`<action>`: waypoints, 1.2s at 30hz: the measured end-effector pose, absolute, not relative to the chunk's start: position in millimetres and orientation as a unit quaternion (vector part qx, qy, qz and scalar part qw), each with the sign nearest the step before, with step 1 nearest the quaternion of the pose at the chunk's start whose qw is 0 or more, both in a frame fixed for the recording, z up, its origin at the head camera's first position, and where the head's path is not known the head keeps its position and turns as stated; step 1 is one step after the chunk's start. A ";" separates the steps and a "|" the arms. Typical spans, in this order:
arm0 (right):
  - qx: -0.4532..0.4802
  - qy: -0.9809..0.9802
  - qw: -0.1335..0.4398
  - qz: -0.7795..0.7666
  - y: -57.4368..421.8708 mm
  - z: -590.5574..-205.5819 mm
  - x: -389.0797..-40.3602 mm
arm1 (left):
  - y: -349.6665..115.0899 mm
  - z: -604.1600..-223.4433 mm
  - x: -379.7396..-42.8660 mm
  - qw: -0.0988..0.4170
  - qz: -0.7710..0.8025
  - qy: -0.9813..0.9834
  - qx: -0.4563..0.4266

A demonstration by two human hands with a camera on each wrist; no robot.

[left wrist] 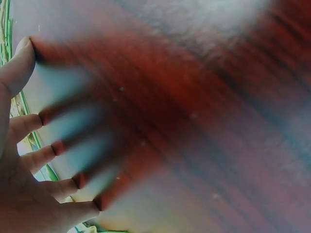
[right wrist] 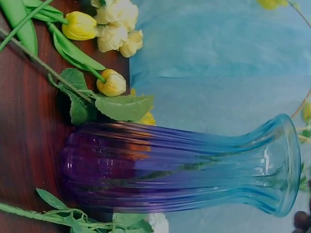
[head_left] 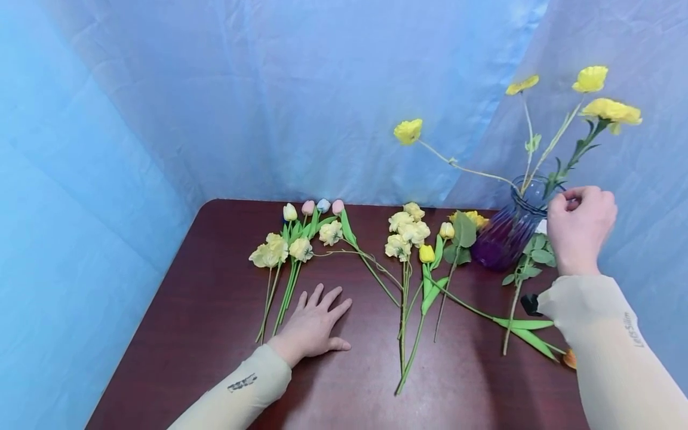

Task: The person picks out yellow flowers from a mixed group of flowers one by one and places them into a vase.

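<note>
A ribbed glass vase (right wrist: 184, 167), purple at its base and clear blue at its rim, stands at the right of the table. In it are several yellow flowers, among them a yellow carnation (head_left: 611, 111) with a dark green leafy stem. My right hand (head_left: 583, 224) is at the vase's rim, fingers curled, and seems to pinch the carnation stem; the fingertips are partly hidden. Only dark fingers (right wrist: 302, 218) show at the corner of the right wrist view. My left hand (head_left: 314, 328) rests on the table with fingers spread, holding nothing, below pale cream flowers (head_left: 301, 249).
On the dark wooden table (head_left: 204, 298) lie pastel tulips (head_left: 307, 208), a cream blossom cluster (head_left: 408, 232) and yellow tulips (head_left: 427, 254). A leafy green stem (head_left: 518, 286) and an orange tulip (head_left: 570, 359) lie by the right forearm. Blue cloth (head_left: 322, 89) hangs behind.
</note>
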State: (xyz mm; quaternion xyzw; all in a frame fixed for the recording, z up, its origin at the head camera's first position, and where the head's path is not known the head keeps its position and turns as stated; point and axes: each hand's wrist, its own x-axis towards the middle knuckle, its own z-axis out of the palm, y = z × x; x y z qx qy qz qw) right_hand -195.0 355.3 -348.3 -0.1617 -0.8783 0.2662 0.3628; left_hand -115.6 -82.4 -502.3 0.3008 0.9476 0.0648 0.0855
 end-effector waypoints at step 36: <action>0.298 -0.920 0.252 0.034 230.2 -349.6 -182.4 | -81.3 -491.0 -121.5 0.112 0.060 0.941 0.314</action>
